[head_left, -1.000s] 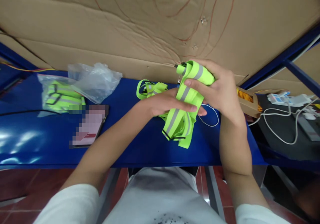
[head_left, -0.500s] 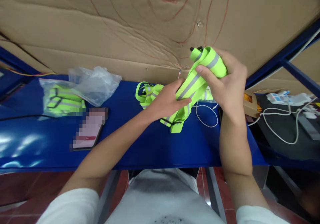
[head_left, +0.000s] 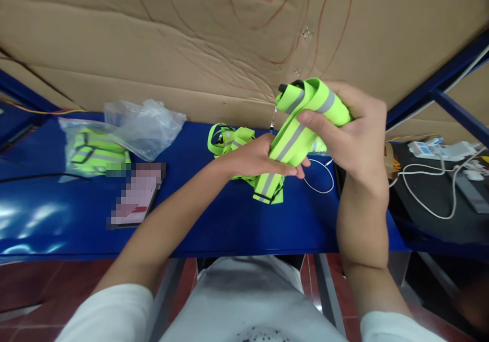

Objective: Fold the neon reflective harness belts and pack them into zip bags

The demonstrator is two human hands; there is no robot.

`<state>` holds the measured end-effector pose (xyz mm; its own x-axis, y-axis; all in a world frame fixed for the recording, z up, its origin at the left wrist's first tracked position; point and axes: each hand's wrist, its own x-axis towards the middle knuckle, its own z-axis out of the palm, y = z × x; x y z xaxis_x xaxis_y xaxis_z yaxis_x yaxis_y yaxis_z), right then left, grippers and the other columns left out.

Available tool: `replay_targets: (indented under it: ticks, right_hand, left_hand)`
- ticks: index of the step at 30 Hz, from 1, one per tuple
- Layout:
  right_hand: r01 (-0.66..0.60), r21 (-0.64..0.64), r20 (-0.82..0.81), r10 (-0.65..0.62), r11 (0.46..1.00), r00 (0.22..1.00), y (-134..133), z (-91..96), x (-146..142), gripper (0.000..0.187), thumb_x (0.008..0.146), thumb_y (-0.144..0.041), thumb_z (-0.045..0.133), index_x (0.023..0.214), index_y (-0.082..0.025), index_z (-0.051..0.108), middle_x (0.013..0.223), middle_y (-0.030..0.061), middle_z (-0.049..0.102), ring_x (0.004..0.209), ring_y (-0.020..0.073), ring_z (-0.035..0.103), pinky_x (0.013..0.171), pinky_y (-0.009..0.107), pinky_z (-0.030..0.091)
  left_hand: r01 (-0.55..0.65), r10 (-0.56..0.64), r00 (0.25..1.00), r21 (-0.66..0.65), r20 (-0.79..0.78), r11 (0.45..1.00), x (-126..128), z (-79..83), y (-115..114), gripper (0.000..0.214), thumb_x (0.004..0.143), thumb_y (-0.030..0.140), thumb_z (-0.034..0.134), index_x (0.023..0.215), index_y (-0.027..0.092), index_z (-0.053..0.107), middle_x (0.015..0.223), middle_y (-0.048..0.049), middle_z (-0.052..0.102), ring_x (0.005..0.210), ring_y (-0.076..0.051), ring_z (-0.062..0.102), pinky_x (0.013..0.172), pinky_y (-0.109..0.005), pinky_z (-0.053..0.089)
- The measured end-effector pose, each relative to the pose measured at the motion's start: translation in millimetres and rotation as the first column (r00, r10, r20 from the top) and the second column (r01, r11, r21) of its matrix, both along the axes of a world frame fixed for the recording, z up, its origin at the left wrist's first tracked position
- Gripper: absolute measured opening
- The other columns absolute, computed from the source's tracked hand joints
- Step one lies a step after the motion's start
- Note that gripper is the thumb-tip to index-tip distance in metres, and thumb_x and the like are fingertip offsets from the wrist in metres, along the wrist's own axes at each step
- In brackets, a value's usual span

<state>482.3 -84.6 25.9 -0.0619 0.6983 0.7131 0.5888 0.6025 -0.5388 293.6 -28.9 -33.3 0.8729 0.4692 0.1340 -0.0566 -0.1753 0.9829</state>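
Note:
A neon-yellow reflective vest strap [head_left: 296, 133] with grey stripes is folded into a bundle above the blue table [head_left: 214, 219]. My right hand [head_left: 353, 138] grips its upper end, fingers wrapped over the fold. My left hand [head_left: 260, 158] pinches the lower part, thumb on top, with the loose end hanging below it. A second neon strap piece [head_left: 225, 139] lies on the table just behind my left hand.
A clear plastic bag [head_left: 143, 125] and a bagged neon vest [head_left: 95, 151] lie at the left, with a phone [head_left: 135, 194] in front of them. A white cable [head_left: 321, 176] loops beside the straps. A cardboard wall [head_left: 229, 36] stands behind. Chargers and cords [head_left: 439, 179] sit at the right.
Both hands raised the strap bundle and then lowered it slightly. My left hand slid along the strap, and the hanging end has grown shorter.

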Motion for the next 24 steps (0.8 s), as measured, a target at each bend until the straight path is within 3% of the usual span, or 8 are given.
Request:
replay_targets:
  ticks: [2,5,9,12,15,17,21,24]
  right_hand:
    - [-0.006,-0.019,-0.041,0.005,1.000,0.999,0,0.6,5,0.033,0.087,-0.054,0.079,0.106,-0.027,0.078,0.096,0.0020,0.077,0.084,0.0224,0.072,0.075,0.038,0.060]
    - [-0.071,-0.227,-0.184,0.029,0.971,0.982,1,1.2,13,0.036,0.088,-0.060,0.074,0.095,-0.025,0.077,0.078,0.0010,0.072,0.063,0.0181,0.066,0.054,0.031,0.052]
    - [-0.279,-0.535,-0.376,0.070,0.797,0.924,8,-4.2,17,0.050,0.093,-0.071,0.060,0.104,-0.025,0.075,0.074,0.0041,0.070,0.064,0.0210,0.067,0.053,0.033,0.054]
    - [-0.354,-0.629,-0.379,0.125,0.692,0.917,18,-14.9,12,0.054,0.094,-0.074,0.057,0.105,-0.024,0.072,0.074,0.0033,0.069,0.062,0.0185,0.065,0.052,0.030,0.053]
    - [-0.321,-0.565,-0.296,0.177,0.760,0.939,25,-22.1,6,0.048,0.085,-0.068,0.074,0.105,-0.025,0.068,0.094,0.0019,0.072,0.071,0.0143,0.065,0.056,0.025,0.052]
    - [-0.303,-0.525,-0.257,0.192,0.795,0.947,25,-20.7,5,0.047,0.089,-0.069,0.069,0.103,-0.024,0.068,0.096,0.0021,0.072,0.069,0.0128,0.064,0.055,0.024,0.050]
    - [-0.311,-0.616,-0.058,0.352,0.724,0.934,14,-10.8,4,0.056,0.099,-0.071,0.049,0.125,-0.025,0.069,0.080,0.0010,0.070,0.057,0.0148,0.060,0.053,0.029,0.050]
    - [-0.154,-0.480,0.181,0.269,0.864,0.946,8,-9.2,-2,0.061,0.085,-0.058,0.078,0.134,-0.025,0.065,0.094,0.0024,0.075,0.079,0.0225,0.070,0.076,0.038,0.058]
  left_hand:
    - [0.073,-0.074,0.997,-0.107,0.001,0.992,1,0.5,-4,0.037,0.086,0.036,0.082,0.114,0.013,0.075,0.104,-0.0136,0.081,0.096,-0.024,0.078,0.089,-0.037,0.063]
    - [0.170,-0.175,0.984,-0.129,-0.030,0.977,-4,7.1,-4,0.037,0.086,0.033,0.082,0.118,0.015,0.074,0.109,-0.0121,0.081,0.099,-0.023,0.078,0.089,-0.034,0.063]
    - [0.272,-0.274,0.959,-0.042,-0.070,0.961,-15,20.6,-1,0.038,0.089,0.037,0.080,0.121,0.017,0.074,0.118,-0.0103,0.080,0.111,-0.024,0.076,0.099,-0.034,0.060]
    - [0.322,-0.320,0.945,0.033,-0.064,0.946,-17,26.6,-3,0.030,0.094,0.034,0.073,0.119,0.016,0.076,0.120,-0.0099,0.079,0.124,-0.025,0.070,0.111,-0.036,0.053]
    - [0.319,-0.318,0.948,0.035,-0.031,0.947,-16,26.7,-5,0.027,0.096,0.029,0.070,0.120,0.017,0.076,0.122,-0.0095,0.079,0.128,-0.025,0.068,0.116,-0.037,0.050]
    - [0.279,-0.279,0.960,-0.033,0.005,0.960,-16,24.1,-5,0.033,0.094,0.030,0.073,0.125,0.018,0.074,0.124,-0.0101,0.078,0.122,-0.026,0.072,0.111,-0.038,0.055]
    - [0.185,-0.183,0.983,-0.142,0.023,0.973,-15,15.5,1,0.038,0.087,0.031,0.080,0.123,0.018,0.074,0.126,-0.0125,0.077,0.113,-0.028,0.076,0.099,-0.039,0.060]
    - [0.040,-0.039,0.999,-0.102,0.018,0.994,-10,8.5,2,0.031,0.079,0.026,0.086,0.107,0.016,0.077,0.111,-0.0103,0.080,0.108,-0.027,0.076,0.095,-0.037,0.061]
